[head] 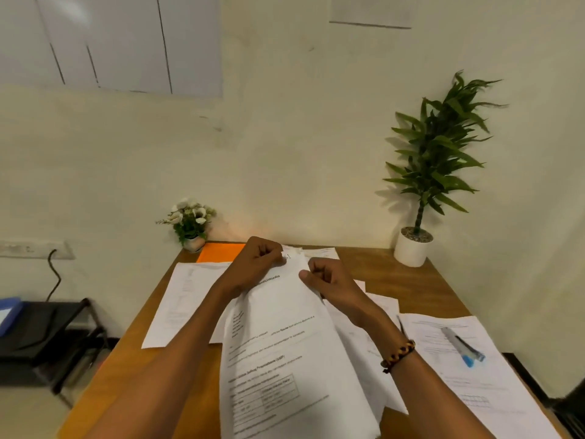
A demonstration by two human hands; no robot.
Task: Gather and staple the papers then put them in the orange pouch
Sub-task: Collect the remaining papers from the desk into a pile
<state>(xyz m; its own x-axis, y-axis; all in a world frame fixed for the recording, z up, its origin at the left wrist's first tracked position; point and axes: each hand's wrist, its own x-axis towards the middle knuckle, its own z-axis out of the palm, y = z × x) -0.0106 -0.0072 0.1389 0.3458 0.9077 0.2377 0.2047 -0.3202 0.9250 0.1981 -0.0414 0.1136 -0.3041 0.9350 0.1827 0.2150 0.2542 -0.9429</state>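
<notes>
A stack of printed white papers (294, 353) is lifted above the wooden table (408, 280), its far edge raised. My left hand (256, 264) grips the stack's top left corner with curled fingers. My right hand (329, 280) pinches the stack's right edge a little lower. The orange pouch (218, 252) lies flat at the table's far left, partly under my left hand. A loose sheet (183, 305) lies to the left, and another sheet (474, 369) lies to the right. On the right sheet rests a long silver and blue object (460, 345), perhaps the stapler.
A small pot of white flowers (190, 221) stands at the far left corner by the wall. At the far right corner is a tall green plant in a white pot (414, 245). A black shelf (47, 340) stands left of the table.
</notes>
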